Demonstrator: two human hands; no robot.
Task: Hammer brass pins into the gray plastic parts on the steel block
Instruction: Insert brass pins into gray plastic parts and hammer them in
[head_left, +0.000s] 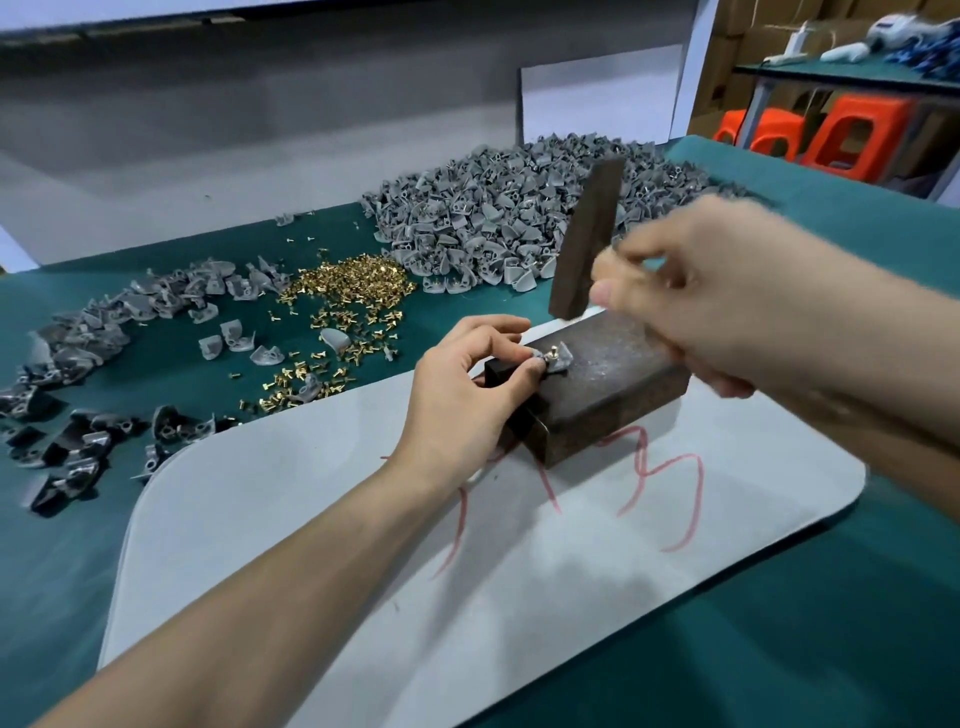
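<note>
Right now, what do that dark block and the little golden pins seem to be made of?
The block looks like steel: dark, mottled brown-gray, with a dull scuffed sheen on top. The pins look like brass: bright yellow metallic shine, though plated metal would look alike.

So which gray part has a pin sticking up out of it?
The part on the block, pinched by the left hand: a pin stands upright in it. The others lie in heaps on the table.
</note>
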